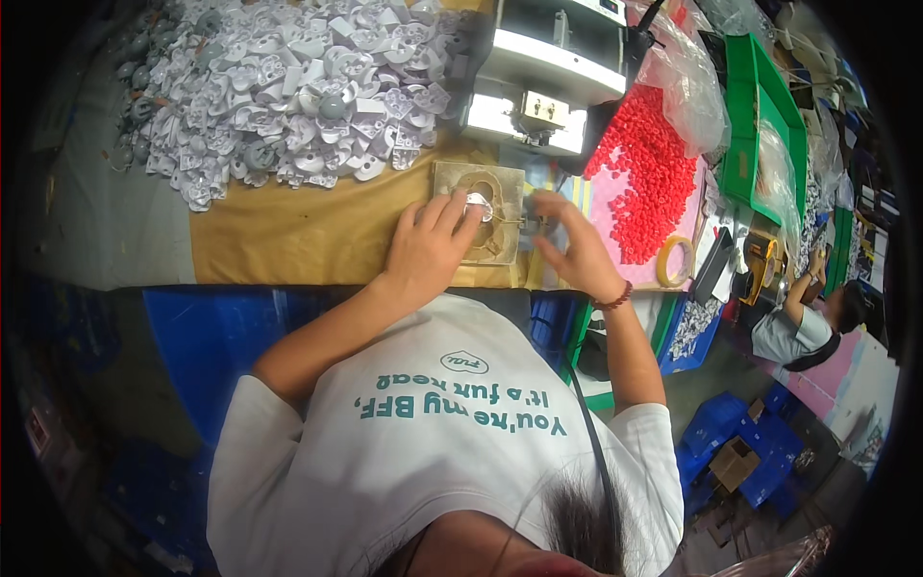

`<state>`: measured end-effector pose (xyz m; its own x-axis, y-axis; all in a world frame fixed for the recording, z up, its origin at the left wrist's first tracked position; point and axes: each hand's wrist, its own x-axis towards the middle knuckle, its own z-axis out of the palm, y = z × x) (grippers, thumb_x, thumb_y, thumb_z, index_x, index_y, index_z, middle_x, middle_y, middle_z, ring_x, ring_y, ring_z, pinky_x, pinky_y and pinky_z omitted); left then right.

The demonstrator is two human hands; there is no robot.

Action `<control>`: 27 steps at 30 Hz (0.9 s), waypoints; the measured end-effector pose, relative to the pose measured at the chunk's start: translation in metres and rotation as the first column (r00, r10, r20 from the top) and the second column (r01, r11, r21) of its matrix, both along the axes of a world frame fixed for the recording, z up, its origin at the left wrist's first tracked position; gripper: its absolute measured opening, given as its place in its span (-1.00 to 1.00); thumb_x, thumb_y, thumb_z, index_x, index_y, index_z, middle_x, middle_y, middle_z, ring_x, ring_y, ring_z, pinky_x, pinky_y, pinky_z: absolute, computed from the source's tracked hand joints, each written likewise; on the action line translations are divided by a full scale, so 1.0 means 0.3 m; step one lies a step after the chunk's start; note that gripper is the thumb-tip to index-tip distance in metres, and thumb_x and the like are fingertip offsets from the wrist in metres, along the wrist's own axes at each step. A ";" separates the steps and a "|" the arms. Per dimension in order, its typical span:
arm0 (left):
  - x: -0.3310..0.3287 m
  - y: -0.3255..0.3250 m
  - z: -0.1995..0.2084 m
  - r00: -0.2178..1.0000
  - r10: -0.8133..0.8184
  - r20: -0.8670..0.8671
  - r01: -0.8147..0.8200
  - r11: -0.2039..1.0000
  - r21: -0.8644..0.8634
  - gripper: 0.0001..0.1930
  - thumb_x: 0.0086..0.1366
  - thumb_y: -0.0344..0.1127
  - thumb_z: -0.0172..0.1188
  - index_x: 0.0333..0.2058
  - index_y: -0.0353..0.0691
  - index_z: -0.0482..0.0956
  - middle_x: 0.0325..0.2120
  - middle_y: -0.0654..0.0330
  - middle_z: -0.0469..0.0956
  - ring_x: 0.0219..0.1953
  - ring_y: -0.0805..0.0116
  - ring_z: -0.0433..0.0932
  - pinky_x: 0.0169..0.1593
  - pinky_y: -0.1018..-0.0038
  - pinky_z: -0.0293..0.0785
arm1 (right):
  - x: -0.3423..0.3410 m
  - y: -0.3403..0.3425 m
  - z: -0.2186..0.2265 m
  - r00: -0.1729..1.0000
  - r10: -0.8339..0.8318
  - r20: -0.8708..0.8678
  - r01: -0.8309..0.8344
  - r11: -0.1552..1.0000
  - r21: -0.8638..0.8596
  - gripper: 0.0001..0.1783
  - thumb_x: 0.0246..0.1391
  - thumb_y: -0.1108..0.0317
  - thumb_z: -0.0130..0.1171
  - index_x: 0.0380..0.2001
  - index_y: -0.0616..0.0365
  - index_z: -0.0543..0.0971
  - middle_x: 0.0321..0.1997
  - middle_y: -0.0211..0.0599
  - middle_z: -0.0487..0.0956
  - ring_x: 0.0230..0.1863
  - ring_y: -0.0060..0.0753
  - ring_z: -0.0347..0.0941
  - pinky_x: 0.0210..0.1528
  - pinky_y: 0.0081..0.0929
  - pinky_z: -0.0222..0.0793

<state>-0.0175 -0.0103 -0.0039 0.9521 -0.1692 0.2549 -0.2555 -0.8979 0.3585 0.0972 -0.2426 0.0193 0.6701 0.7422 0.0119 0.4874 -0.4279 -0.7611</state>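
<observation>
A tan, squarish jig block (pixel 507 177) with a rounded recess lies near the bench's front edge. In its recess sits a small white plastic part (pixel 480 205). My left hand (pixel 429 238) reaches over the block's left side, fingers close together and their tips pressed on that part; the fingers partly cover it. Just beyond the block's right edge is my right hand (pixel 583 252), its thumb and fingers apart with nothing visible between them. It is nearest a thin metal rod (pixel 514 223) at the block's side.
Behind the block stands a white machine (pixel 548 72). White and grey plastic parts (pixel 298 91) are heaped at back left. Small red pieces (pixel 649 173) lie on the right, near a tape roll (pixel 674 261) and a green crate (pixel 740 144). Another person (pixel 803 327) sits far right.
</observation>
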 end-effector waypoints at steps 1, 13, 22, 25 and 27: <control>0.004 0.004 0.002 1.000 -0.016 0.023 0.016 1.000 0.006 -0.57 0.16 -0.37 0.09 0.06 -0.25 0.47 0.07 -0.01 0.43 0.08 0.16 0.41 0.03 0.25 0.33 | -0.011 0.000 -0.043 0.999 0.006 0.041 -0.006 1.000 -0.002 -0.63 -0.06 0.62 0.22 -0.12 0.21 0.44 0.08 -0.07 0.52 0.22 0.05 0.38 0.17 -0.20 0.35; 0.008 0.028 0.009 0.999 -0.040 0.001 0.040 0.995 -0.094 -0.54 0.03 -0.47 0.25 0.00 -0.22 0.58 0.05 0.00 0.49 0.04 0.10 0.46 -0.01 0.24 0.42 | -0.039 0.158 -0.122 0.841 -0.279 -0.464 0.496 0.741 0.452 -0.76 -0.01 0.71 0.16 -0.28 0.19 0.46 -0.10 -0.29 0.44 -0.08 -0.40 0.42 -0.01 -0.39 0.50; 0.019 0.040 0.014 0.998 -0.063 0.006 0.063 0.991 -0.117 -0.63 0.01 -0.46 0.27 -0.12 -0.21 0.62 0.01 0.03 0.50 0.04 0.10 0.46 0.00 0.26 0.43 | 0.018 0.181 -0.028 0.540 0.059 -0.840 0.405 0.857 0.320 -0.43 0.04 0.65 0.28 0.14 0.18 0.42 -0.02 -0.30 0.51 -0.04 -0.45 0.52 0.05 -0.45 0.50; 0.028 0.046 0.015 0.997 -0.074 -0.006 0.073 0.990 -0.117 -0.62 -0.02 -0.46 0.29 -0.14 -0.21 0.62 -0.01 0.04 0.51 0.04 0.09 0.46 0.02 0.24 0.44 | 0.026 0.187 -0.016 0.817 -0.051 -0.575 0.199 0.960 0.198 -0.44 0.01 0.59 0.34 0.12 0.18 0.45 -0.08 -0.32 0.54 -0.09 -0.50 0.51 -0.03 -0.49 0.49; 0.030 0.050 0.014 0.997 -0.077 -0.006 0.076 0.989 -0.130 -0.61 -0.04 -0.46 0.30 -0.13 -0.21 0.62 -0.01 0.04 0.51 0.04 0.08 0.46 0.03 0.24 0.44 | 0.024 0.214 0.027 0.928 -0.069 -0.365 0.096 0.994 0.054 -0.41 -0.03 0.58 0.38 0.11 0.18 0.46 -0.14 -0.34 0.54 -0.15 -0.50 0.50 -0.13 -0.52 0.50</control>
<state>-0.0086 0.0047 0.0002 0.9405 -0.2077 0.2691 -0.3169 -0.8218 0.4736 0.1044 -0.1785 0.0273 0.6975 0.6901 -0.1932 0.1385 -0.3943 -0.9085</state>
